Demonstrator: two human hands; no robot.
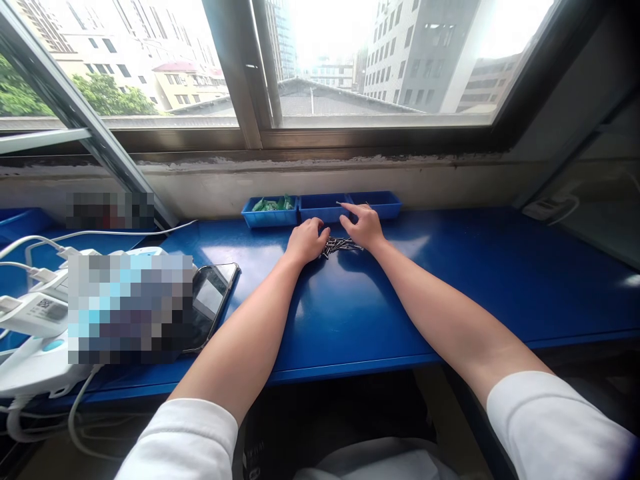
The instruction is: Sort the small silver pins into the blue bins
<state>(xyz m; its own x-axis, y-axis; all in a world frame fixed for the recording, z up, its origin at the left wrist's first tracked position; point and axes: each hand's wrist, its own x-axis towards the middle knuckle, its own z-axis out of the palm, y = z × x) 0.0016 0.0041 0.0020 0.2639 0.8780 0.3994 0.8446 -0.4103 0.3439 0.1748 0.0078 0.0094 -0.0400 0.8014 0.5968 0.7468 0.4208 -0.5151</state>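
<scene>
A small heap of dark metal screws (341,245) lies on the blue tabletop, between my two hands. My left hand (306,241) rests against the heap's left edge, its fingers curled down and its thumb beside the screws. Whatever those fingers hold, if anything, is hidden. Over the right side of the heap is my right hand (365,227), index finger stretched to the left and thumb apart from it. I see nothing plainly gripped there. Just behind the hands stand joined blue bins: a left bin (273,219) with green-and-clear plastic packets, a middle bin (320,212), and a right bin (387,207) partly behind my right hand.
On the left of the blue table (330,320) lie a phone (215,300), a white power strip (30,363) with plugs and cables, and a blurred-out patch. A metal shelf post (125,160) rises at the back left. Behind the bins are a low wall and a window.
</scene>
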